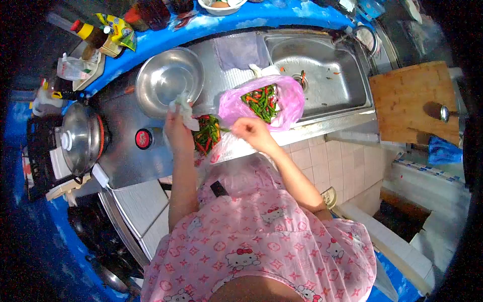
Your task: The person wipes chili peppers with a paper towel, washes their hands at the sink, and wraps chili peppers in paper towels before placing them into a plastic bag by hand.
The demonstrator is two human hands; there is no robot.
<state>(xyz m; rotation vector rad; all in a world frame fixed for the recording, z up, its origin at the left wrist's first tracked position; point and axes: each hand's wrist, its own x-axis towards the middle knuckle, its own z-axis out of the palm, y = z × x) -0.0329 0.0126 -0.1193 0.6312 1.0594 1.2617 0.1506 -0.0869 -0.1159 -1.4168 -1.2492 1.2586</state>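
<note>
My left hand (177, 130) is closed around a crumpled white tissue or cloth (186, 113), just in front of the wide steel bowl (149, 90). Close to its right lies a pile of red and green chili peppers (205, 134) on white plastic (229, 148). My right hand (255, 135) is pinched, with a blurred green chili pepper (224, 130) at its fingertips. Behind that hand an open pink plastic bag (293, 98) holds more red and green chilies (260, 103).
A steel sink (337, 65) with chili bits is behind right, and a wooden cutting board (412, 100) stands farther right. To the left are a black-and-red-lidded jar (143, 138) and a glass-lidded pan (78, 138). Bottles and packets (121, 31) line the blue ledge (201, 22).
</note>
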